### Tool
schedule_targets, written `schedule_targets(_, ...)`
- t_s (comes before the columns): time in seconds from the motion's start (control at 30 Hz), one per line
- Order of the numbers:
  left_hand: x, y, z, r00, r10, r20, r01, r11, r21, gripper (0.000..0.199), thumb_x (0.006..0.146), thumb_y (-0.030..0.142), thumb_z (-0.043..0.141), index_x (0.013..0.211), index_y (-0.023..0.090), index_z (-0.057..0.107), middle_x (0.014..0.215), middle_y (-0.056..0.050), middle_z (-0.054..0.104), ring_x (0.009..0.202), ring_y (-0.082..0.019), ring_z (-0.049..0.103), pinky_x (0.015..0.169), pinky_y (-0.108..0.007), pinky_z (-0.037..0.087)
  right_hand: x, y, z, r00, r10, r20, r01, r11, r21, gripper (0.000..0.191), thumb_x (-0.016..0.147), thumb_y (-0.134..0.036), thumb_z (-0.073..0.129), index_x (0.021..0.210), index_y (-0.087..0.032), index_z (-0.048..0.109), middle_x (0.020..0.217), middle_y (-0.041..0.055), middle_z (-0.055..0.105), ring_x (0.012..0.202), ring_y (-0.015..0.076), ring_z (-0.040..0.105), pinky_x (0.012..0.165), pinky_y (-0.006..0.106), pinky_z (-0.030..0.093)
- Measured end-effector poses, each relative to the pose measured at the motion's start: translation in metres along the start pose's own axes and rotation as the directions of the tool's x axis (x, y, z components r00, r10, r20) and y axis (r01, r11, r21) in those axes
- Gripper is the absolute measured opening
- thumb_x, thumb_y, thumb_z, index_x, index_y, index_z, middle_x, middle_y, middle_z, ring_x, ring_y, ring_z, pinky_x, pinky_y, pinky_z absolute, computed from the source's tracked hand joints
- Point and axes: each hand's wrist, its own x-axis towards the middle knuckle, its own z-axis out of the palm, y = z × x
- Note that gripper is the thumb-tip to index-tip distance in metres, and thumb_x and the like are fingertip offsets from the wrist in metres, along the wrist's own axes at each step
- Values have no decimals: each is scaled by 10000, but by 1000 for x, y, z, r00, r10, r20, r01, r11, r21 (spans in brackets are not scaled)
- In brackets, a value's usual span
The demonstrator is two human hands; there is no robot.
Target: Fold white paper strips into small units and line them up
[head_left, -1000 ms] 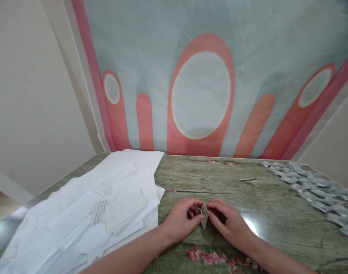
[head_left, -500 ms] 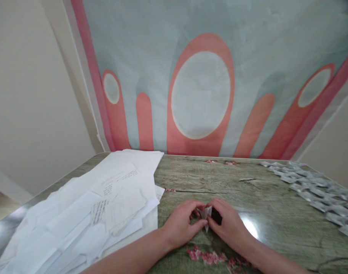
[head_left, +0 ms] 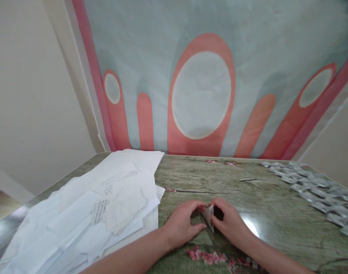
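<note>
Pinched between the thumb and fingers of my right hand (head_left: 229, 222) is a small folded paper triangle (head_left: 208, 217), greyish white, its point facing down toward me. My left hand (head_left: 184, 220) is beside it on the left, thumb and forefinger spread apart. The left fingertips reach the triangle's upper left edge; whether they touch it I cannot tell. The left thumb tip lies just left of the paper. Both hands are low over the wood-patterned tabletop (head_left: 197, 179). Part of the triangle is hidden behind the right fingers.
A wide heap of white paper sheets and torn pieces (head_left: 77, 217), some printed, covers the table's left side. Rows of folded grey paper pieces (head_left: 316, 186) lie along the right edge. Behind the table hangs a grey-green and coral backdrop (head_left: 201, 95).
The left thumb has come off the paper and the left hand has opened. In the right fingers, the folded triangle has turned and now shows a narrower, slanted face.
</note>
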Motion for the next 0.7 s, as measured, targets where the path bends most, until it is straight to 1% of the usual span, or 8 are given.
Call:
schedule_targets(0.13, 0, -1, 0, 999, 33, 19, -35, 994, 104, 441, 672, 199, 719, 1077, 227, 546, 1006, -19, 607, 944, -192, 539, 854, -308, 405, -2, -6, -6, 999, 10, 30, -13, 997, 79, 63, 760, -194, 513, 703, -188, 540, 689, -9, 562, 684, 167, 516, 651, 274, 352)
schedule_targets(0.33, 0, 1, -1, 992, 122, 24, -124, 973, 193, 413, 696, 315, 718, 1062, 224, 550, 1003, -31, 598, 937, -205, 519, 833, -311, 381, -1, -10, -10, 995, -53, 86, 47, 996, 70, 136, 792, -237, 521, 671, -187, 558, 704, -7, 570, 727, 169, 519, 700, 287, 340)
schedule_targets(0.53, 0, 0, -2, 988, 150, 37, -154, 966, 209, 390, 712, 370, 698, 1055, 239, 567, 965, -18, 608, 911, -195, 521, 807, -295, 363, -3, -14, -12, 988, -78, 132, 72, 996, 47, 119, 783, -191, 519, 699, -205, 603, 760, -7, 585, 784, 170, 522, 744, 297, 325)
schedule_targets(0.7, 1, 1, -3, 991, 131, 37, -136, 973, 188, 334, 698, 339, 717, 988, 229, 595, 921, -5, 616, 890, -182, 532, 794, -280, 357, -5, -16, -12, 985, -91, 144, 92, 996, 1, 78, 746, -168, 540, 689, -199, 583, 780, -11, 586, 798, 173, 517, 744, 300, 321)
